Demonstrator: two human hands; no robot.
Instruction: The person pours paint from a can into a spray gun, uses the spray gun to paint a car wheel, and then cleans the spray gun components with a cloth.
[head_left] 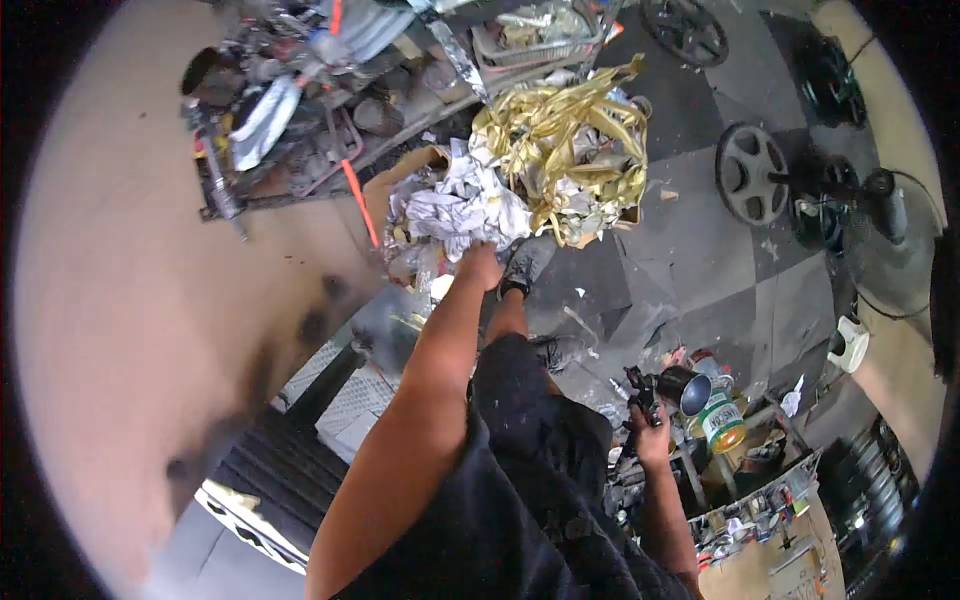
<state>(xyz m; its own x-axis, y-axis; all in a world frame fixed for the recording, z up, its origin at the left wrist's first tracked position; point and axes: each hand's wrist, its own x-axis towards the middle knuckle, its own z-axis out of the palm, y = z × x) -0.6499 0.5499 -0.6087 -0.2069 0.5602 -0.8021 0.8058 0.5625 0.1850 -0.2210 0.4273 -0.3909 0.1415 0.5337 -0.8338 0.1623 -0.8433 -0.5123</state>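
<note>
My left hand (482,265) reaches down to the near edge of a heap of white cloth (468,205), its fingers closed on the rag there; the fingertips are hidden. The cloth spills over a cardboard box (400,172). In my right hand (652,435), held out to the right, is a dark spray gun (648,392) with a metal cup (684,389). The fingers wrap round its handle. Near the cup is a clear container with a green label (722,420) and amber contents.
Crumpled gold sheeting (560,130) fills a box beside the white cloth. A cluttered bench (300,180) stands at far left. A pedestal fan (880,215), a wheel (752,175) and a white stool (850,345) are on the right. My shoe (528,262) is close to the boxes.
</note>
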